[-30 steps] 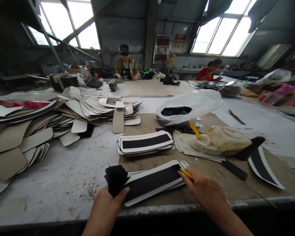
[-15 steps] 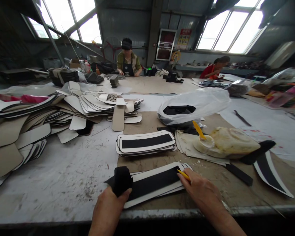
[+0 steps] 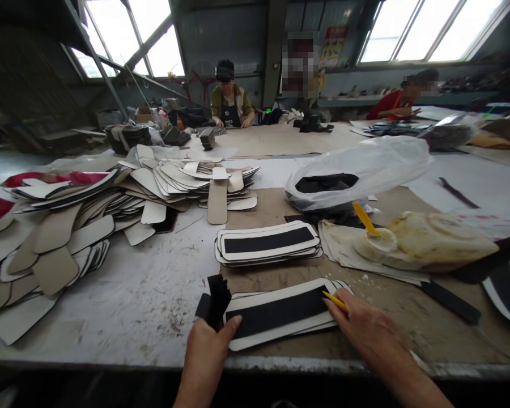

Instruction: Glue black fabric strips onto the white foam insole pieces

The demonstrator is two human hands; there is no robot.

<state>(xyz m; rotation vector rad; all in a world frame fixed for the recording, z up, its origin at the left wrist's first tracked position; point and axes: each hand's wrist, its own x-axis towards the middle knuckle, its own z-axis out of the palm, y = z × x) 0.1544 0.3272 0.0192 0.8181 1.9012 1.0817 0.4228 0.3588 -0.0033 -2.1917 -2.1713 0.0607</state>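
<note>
My left hand [image 3: 208,345] is closed on a bundle of black strips [image 3: 215,300], its thumb at the left end of a white-bordered panel [image 3: 246,339] with a black strip along its middle. That panel lies on a few similar ones near the table's front edge. In my right hand [image 3: 361,323] is a thin yellow tool [image 3: 336,301], its tip at the right end of the black strip. Just behind sits a stack of like panels [image 3: 268,239]. A second yellow tool [image 3: 364,219] stands in a yellowed plastic container [image 3: 442,241] to the right.
Beige and white pieces [image 3: 97,209] are heaped at the left. A clear plastic bag [image 3: 382,164] holding black material lies behind the stack. A black strip [image 3: 450,301] is at the right. Two people [image 3: 232,105] sit or stand across the tables.
The view has shifted, so most things appear moved sideways. The black bundle in my left hand has changed shape and tilted, uncovering more of the panel's left end.
</note>
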